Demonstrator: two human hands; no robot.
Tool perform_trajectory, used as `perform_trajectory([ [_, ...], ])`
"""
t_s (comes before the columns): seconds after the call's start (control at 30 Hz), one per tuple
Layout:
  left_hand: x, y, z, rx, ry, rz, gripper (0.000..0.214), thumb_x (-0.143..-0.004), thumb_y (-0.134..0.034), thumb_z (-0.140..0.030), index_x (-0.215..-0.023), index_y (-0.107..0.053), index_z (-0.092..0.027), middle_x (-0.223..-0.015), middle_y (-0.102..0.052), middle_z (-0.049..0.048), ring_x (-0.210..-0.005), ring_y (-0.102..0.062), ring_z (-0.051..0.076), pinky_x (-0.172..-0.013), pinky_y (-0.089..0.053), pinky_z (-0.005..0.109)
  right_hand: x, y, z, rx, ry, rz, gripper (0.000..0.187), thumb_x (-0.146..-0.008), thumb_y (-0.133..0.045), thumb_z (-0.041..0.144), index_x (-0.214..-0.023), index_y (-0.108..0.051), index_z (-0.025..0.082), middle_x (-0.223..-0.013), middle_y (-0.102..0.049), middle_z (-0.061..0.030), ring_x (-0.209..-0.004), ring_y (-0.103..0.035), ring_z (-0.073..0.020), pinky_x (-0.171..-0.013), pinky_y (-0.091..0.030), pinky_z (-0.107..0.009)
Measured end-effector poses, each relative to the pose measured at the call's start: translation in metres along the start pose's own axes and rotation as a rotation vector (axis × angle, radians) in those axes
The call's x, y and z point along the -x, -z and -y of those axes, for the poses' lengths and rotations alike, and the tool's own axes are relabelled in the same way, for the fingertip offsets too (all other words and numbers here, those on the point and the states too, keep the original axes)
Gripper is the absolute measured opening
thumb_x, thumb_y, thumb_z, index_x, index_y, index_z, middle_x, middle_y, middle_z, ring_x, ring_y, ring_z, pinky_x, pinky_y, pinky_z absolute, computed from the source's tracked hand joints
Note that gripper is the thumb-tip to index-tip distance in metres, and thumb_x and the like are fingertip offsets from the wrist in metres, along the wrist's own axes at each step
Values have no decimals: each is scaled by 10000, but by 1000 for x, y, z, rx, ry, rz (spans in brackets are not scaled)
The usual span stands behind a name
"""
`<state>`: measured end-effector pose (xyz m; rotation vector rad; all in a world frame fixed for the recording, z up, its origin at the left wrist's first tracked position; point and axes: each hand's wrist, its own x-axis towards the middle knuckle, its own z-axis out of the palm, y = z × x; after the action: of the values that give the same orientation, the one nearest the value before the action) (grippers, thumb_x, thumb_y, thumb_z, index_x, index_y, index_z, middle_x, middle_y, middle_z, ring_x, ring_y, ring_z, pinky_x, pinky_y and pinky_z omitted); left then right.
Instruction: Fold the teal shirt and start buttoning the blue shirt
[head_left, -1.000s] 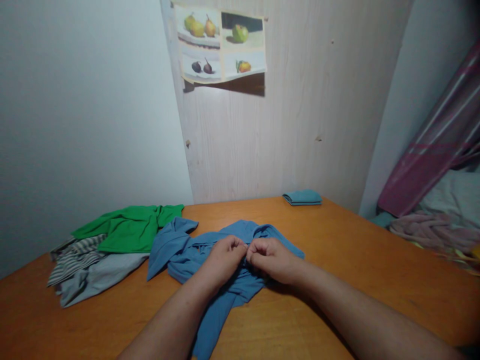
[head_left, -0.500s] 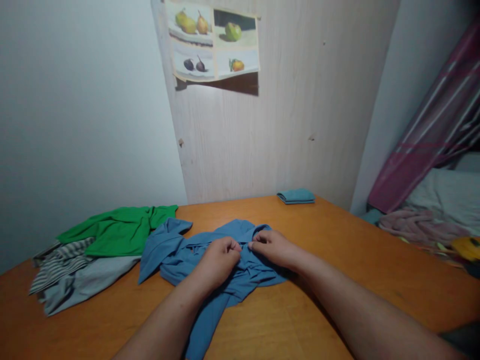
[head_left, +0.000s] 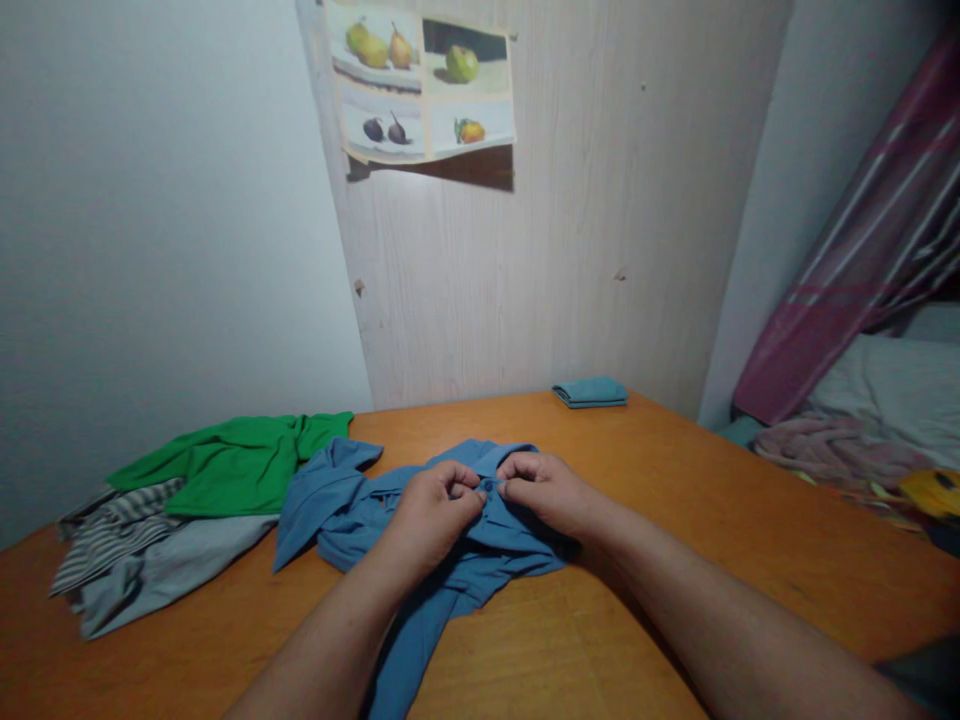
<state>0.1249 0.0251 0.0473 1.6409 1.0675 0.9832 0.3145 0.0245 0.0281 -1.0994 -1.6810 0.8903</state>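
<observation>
A blue button-up shirt (head_left: 480, 560) lies crumpled on the wooden table, one sleeve stretched left and another hanging toward me. My left hand (head_left: 442, 505) pinches the shirt's front edge between thumb and fingers. Close by on the right, my right hand (head_left: 544, 490) pinches the fabric near the collar. Between the two sets of fingertips a small dark button (head_left: 488, 487) shows. Both hands hide parts of the placket beneath them.
On the left, a green top (head_left: 232, 465) lies over a striped garment (head_left: 120, 535) and a grey garment (head_left: 180, 570). A folded teal cloth (head_left: 590, 391) sits at the table's (head_left: 675, 540) back edge. A pink curtain (head_left: 817, 290) hangs at right beside piled bedding (head_left: 892, 390).
My fingertips have shifted slightly on the shirt front, and the button now shows between them. The view has moved a little; the other clothes stay put.
</observation>
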Motion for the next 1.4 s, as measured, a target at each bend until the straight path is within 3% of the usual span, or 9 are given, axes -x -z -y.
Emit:
perform_trajectory([
  [0.3,6,6,-5,132,164,124,138,-710,-650,-220,-791,-543,-191,-521,-496,-77,-420,-388,59,-435,-239,181,4,-4,6,-19,31,52,68,-741,-604,241,-738,-622,175,-636,-518,34,-583,-417,-104,-540,-311,-230],
  [0.47,8,3,-5,223,296,157,165,-735,-643,-197,-829,-510,-180,-631,-654,6,-551,-594,93,-537,-410,172,4,-6,5,-6,43,54,215,-798,-642,359,-709,-597,169,-630,-489,34,-596,-404,-103,-535,-307,-222],
  [0.73,4,5,-1,233,256,135,148,-741,-650,-281,-746,-572,-156,-527,-591,-10,-443,-495,69,-450,-350,165,5,-2,4,-58,27,114,77,-752,-628,240,-769,-609,167,-663,-509,41,-597,-421,-93,-548,-331,-212],
  [1.07,1,5,7,355,304,138,171,-694,-670,-300,-711,-581,-155,-491,-548,-28,-411,-484,80,-429,-323,185,8,-1,10,-96,-1,149,103,-755,-653,255,-802,-623,168,-685,-542,33,-615,-445,-99,-569,-352,-216],
  [1.4,4,-1,0,144,198,129,123,-685,-621,-244,-658,-516,-185,-528,-459,-74,-439,-413,63,-453,-301,198,6,-5,4,-105,-29,161,130,-751,-664,286,-743,-601,173,-644,-521,40,-578,-422,-89,-536,-332,-210],
])
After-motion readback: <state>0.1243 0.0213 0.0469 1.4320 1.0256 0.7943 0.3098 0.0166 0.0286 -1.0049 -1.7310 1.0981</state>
